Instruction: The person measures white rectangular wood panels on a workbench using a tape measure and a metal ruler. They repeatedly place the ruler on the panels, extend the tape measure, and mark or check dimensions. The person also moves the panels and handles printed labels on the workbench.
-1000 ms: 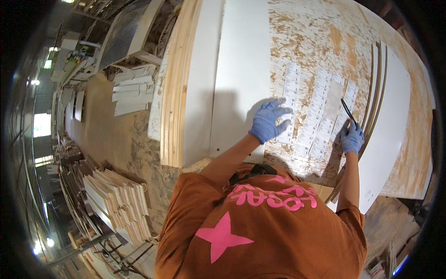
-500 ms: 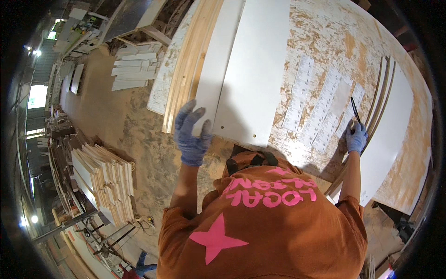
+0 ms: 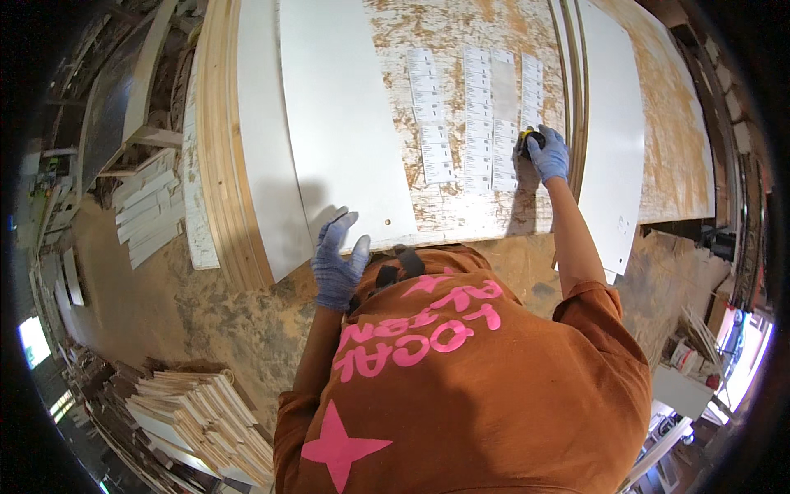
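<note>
My left hand (image 3: 337, 265), in a blue-grey glove, hovers by the near edge of a white panel (image 3: 341, 107). Its fingers are apart and nothing is in them. Farther right, my gloved right hand (image 3: 550, 156) is closed around a small black object with a yellow part, which looks like a tape measure (image 3: 533, 144). My fingers cover some of it. That hand is beside the near end of the rightmost strip of printed white labels (image 3: 532, 86). More label strips (image 3: 477, 123) lie left of it on the worn worktable (image 3: 387, 33).
Wooden strips (image 3: 222, 148) lie along the table's left side. Thin dark-edged strips (image 3: 578, 99) and another white panel (image 3: 611, 123) lie to my right. On the floor are a stack of boards (image 3: 193, 420) at lower left and white offcuts (image 3: 148, 210) farther off.
The view has swung right. My right hand has moved over beside the label strips; a long black piece seen at it earlier no longer shows. My left hand remains open by the panel's edge.
</note>
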Demonstrator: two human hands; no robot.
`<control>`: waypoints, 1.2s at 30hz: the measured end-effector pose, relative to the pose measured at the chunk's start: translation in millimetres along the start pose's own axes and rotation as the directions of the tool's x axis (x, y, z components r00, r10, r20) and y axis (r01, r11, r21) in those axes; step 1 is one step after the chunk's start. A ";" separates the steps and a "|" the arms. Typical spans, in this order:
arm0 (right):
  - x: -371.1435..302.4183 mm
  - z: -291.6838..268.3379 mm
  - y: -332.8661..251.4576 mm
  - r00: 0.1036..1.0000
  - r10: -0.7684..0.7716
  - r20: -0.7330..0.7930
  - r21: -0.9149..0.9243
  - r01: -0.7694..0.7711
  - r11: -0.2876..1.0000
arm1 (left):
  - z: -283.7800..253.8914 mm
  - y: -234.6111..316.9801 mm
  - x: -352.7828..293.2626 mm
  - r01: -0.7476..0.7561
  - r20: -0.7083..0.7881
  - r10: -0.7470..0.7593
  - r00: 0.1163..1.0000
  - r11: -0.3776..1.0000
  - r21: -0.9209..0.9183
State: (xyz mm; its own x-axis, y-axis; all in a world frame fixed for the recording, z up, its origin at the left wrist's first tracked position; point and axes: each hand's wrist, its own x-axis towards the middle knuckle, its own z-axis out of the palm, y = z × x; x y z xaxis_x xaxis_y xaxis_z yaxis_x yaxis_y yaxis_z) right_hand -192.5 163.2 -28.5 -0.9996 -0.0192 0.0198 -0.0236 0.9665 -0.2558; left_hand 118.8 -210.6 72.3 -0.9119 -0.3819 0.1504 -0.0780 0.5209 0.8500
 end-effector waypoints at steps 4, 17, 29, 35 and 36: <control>-7.8 -19.6 -25.6 0.990 0.066 0.128 -0.066 -0.058 0.996 | -3.7 -37.2 -23.3 0.134 0.097 -0.133 0.986 0.991 -0.002; -35.0 -7.8 -26.2 0.987 0.121 -0.104 0.125 -0.108 0.986 | 5.1 -49.0 -36.0 0.250 0.234 -0.243 0.941 0.968 -0.001; -190.8 -31.2 -134.4 0.589 -0.405 0.700 0.550 -0.806 -0.221 | 42.6 4.4 -5.6 0.150 0.459 -0.009 0.888 0.950 -0.272; -222.8 20.4 -148.7 0.524 -0.398 0.753 0.559 -0.828 -0.033 | 59.9 7.6 -10.8 0.383 0.543 -0.117 0.831 0.829 -0.408; -221.3 3.0 -159.8 0.539 -0.329 0.775 0.586 -0.808 0.059 | 62.3 -3.8 -14.2 0.374 0.527 -0.131 0.840 0.843 -0.387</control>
State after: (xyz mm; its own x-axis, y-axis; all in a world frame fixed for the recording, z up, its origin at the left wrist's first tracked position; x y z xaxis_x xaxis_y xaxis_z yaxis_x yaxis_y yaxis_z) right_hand 32.5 12.2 5.1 -0.5417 -0.5272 -0.6547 0.7981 -0.0781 -0.5975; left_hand 107.0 -159.5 35.5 -0.9678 0.0133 -0.2514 -0.2514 0.0009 0.9679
